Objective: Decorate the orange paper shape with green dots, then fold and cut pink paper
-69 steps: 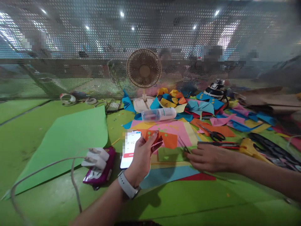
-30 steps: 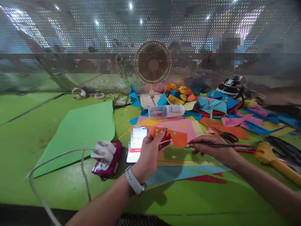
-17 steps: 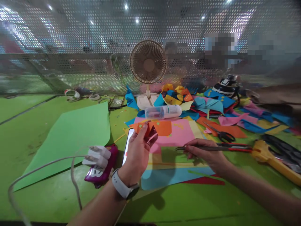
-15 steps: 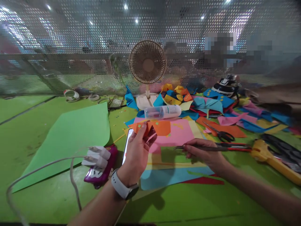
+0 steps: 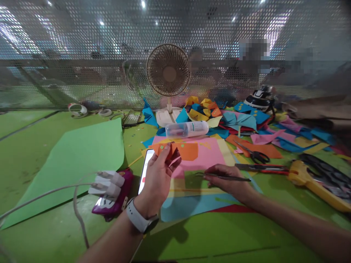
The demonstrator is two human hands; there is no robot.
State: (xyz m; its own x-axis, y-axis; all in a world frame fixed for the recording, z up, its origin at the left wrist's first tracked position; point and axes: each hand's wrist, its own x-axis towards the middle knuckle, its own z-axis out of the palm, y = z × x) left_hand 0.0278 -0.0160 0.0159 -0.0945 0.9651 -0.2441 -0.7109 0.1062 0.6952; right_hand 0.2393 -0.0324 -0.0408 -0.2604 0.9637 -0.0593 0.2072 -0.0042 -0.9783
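Observation:
Pinched between the thumb and fingers of my left hand (image 5: 157, 180) is a folded orange paper (image 5: 189, 151) with small green squares on it. My right hand (image 5: 229, 182) is closed on dark, thin tweezers (image 5: 241, 179), held nearly level with their fine curved tip pointing left. That tip is over a green paper piece (image 5: 192, 182), below and right of the orange paper. Beneath both hands lie a pink sheet (image 5: 211, 146) and a light blue sheet (image 5: 181, 208). A lit phone (image 5: 142, 180) is partly hidden behind my left hand.
A purple power strip (image 5: 120, 204) with white plugs and cables sits left. Farther back are a fan (image 5: 169, 73), a clear bottle (image 5: 188, 129) and coloured paper scraps. Scissors (image 5: 257, 156), a box cutter (image 5: 260, 168) and a yellow-handled tool (image 5: 309, 179) lie right.
My right hand has shifted a little left and down, with the tweezers' back end lower. My left hand and the orange paper stay about where they were. The view has turned slightly right.

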